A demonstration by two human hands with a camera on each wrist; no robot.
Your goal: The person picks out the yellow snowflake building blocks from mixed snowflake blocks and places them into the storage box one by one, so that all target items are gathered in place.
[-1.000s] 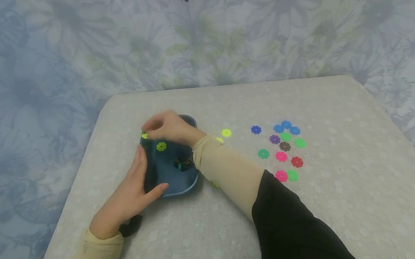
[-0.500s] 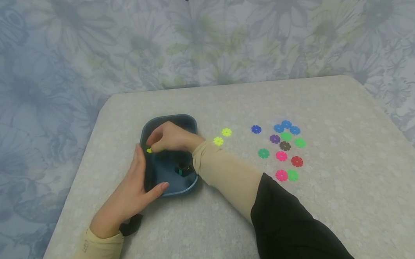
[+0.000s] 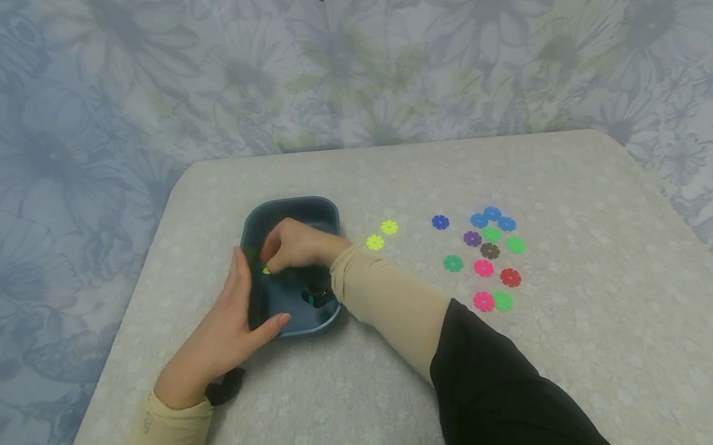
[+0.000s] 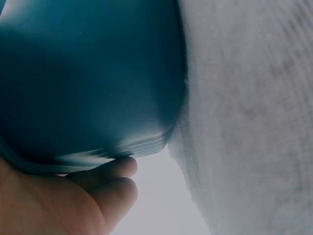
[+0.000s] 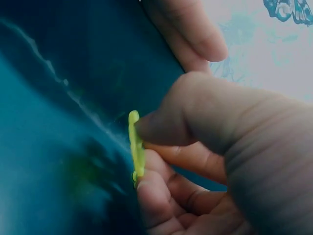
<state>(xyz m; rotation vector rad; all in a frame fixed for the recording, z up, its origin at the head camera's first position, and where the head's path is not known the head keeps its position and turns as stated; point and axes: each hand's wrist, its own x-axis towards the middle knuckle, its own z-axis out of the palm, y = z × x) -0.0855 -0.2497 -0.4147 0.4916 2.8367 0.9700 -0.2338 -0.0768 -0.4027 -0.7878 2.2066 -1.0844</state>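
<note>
On the pale patterned tablecloth (image 3: 383, 399), the right hand (image 3: 297, 243) pinches a yellow disc (image 5: 136, 147) on edge between thumb and fingers inside the dark blue tray (image 3: 280, 299), while the left hand (image 3: 224, 323) rests with fingers extended along the outer wall. The fingertip hold, catching only a thin piece, could let it slip, and uneven left-hand pressure could shift the tray. Visible are one tray, one pinched disc and, right of those fingertips, fifteen others: two yellow discs (image 3: 389, 227), four blue discs (image 3: 440, 222), one purple disc (image 3: 472, 239), four green discs (image 3: 453, 263), one brown disc (image 3: 490, 251), two pink discs (image 3: 483, 301), one red disc (image 3: 510, 277).

I see a smooth, glossy plastic tray (image 3: 294, 306) against the left hand (image 3: 220, 326), a smooth plastic disc (image 5: 137, 152) pinched in the right hand (image 3: 301, 242), and matt, cloth-like bench (image 3: 567, 368) covering below both.
</note>
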